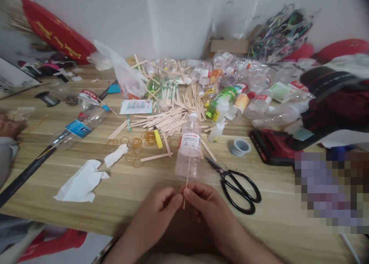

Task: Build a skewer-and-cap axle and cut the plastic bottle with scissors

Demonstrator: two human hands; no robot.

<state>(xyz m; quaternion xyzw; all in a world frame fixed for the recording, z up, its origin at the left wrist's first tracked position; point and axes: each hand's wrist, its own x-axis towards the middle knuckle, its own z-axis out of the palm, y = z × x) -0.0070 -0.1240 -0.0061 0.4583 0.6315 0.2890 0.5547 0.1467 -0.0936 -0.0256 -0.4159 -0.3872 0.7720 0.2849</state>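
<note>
My left hand (161,210) and my right hand (206,204) meet near the front edge of the wooden table (138,202). Both pinch one thin wooden skewer (187,175) between thumb and fingertips, holding it upright. The skewer rises in front of a small clear plastic bottle (189,146) with a red-and-white label, which stands upright just beyond my fingers. Black-handled scissors (238,185) lie to the right of my right hand.
A heap of flat wooden sticks (170,117), rubber bands (138,142), a yellow tube (158,137) and crumpled tissues (82,183) cover the middle. Empty bottles (248,91) pile up at back right. A tape roll (240,146) and a red tool (271,146) lie right.
</note>
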